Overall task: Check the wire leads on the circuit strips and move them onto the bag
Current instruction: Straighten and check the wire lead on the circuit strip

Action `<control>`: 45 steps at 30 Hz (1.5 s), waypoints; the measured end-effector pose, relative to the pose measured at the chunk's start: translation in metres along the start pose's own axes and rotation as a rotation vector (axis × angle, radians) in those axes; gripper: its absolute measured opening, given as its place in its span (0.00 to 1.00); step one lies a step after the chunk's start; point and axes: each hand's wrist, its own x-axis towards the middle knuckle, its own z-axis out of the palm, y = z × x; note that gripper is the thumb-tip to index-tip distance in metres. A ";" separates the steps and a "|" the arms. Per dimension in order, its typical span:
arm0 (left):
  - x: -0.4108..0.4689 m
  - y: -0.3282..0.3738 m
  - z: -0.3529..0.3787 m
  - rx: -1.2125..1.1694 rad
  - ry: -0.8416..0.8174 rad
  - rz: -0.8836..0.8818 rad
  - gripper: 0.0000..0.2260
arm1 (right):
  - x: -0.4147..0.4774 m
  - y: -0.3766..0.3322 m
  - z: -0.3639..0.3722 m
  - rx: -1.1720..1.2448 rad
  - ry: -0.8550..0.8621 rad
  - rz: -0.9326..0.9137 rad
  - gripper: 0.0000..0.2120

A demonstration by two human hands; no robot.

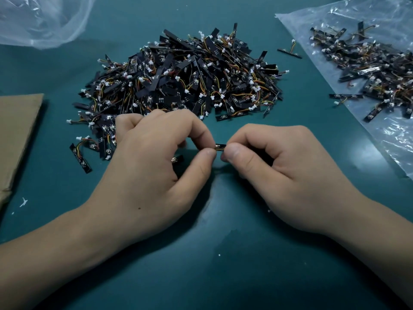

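Observation:
A big heap of black circuit strips (181,79) with coloured wires and white plugs lies at the middle back of the teal table. My left hand (154,166) and my right hand (281,171) meet in front of the heap and pinch the two ends of one circuit strip (220,147) between thumb and forefinger; most of it is hidden by the fingertips. Another strip end (177,159) shows under my left palm. At the right lies a clear plastic bag (384,130) with a smaller heap of strips (375,70) on it.
A second clear bag (42,19) lies at the back left. Brown cardboard (15,135) rests at the left edge. Single strips lie apart: one (289,53) between heap and right bag, one (80,158) at the heap's near left.

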 end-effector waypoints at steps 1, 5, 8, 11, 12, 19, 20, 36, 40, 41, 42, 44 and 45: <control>0.000 0.000 0.000 -0.014 0.009 -0.003 0.02 | 0.000 0.000 -0.001 0.015 -0.006 0.006 0.11; 0.001 -0.002 0.000 -0.051 0.063 -0.040 0.03 | -0.001 0.000 -0.003 0.035 -0.066 0.000 0.17; 0.002 -0.002 -0.001 -0.083 0.056 -0.031 0.03 | 0.000 0.000 -0.004 0.032 -0.067 0.001 0.18; 0.002 -0.002 0.000 -0.105 0.025 0.033 0.03 | 0.000 0.000 -0.002 0.018 -0.057 -0.004 0.17; 0.002 -0.003 0.000 -0.102 0.017 0.052 0.03 | 0.000 0.000 -0.002 0.020 -0.044 -0.005 0.17; 0.002 -0.007 0.000 -0.202 0.010 0.049 0.09 | 0.000 0.001 -0.001 0.070 0.020 -0.050 0.15; 0.002 -0.007 -0.001 -0.255 0.019 0.028 0.09 | 0.000 0.001 -0.002 0.092 0.013 -0.067 0.15; 0.004 -0.004 -0.003 -0.135 0.004 0.075 0.06 | -0.001 -0.001 -0.004 0.114 -0.075 -0.103 0.15; 0.004 -0.002 -0.002 -0.119 0.020 0.064 0.06 | -0.001 -0.001 -0.005 0.144 -0.084 -0.094 0.13; 0.004 -0.002 -0.003 -0.126 0.013 0.061 0.06 | -0.001 -0.001 -0.004 0.141 -0.079 -0.097 0.13; 0.004 -0.002 -0.003 -0.138 0.001 0.058 0.06 | -0.001 -0.001 -0.004 0.140 -0.073 -0.102 0.13; 0.004 -0.001 -0.003 -0.163 -0.031 0.055 0.05 | -0.001 -0.002 -0.004 0.149 -0.064 -0.109 0.13; 0.004 0.000 -0.003 -0.174 -0.045 0.053 0.04 | -0.001 -0.001 -0.004 0.159 -0.061 -0.107 0.13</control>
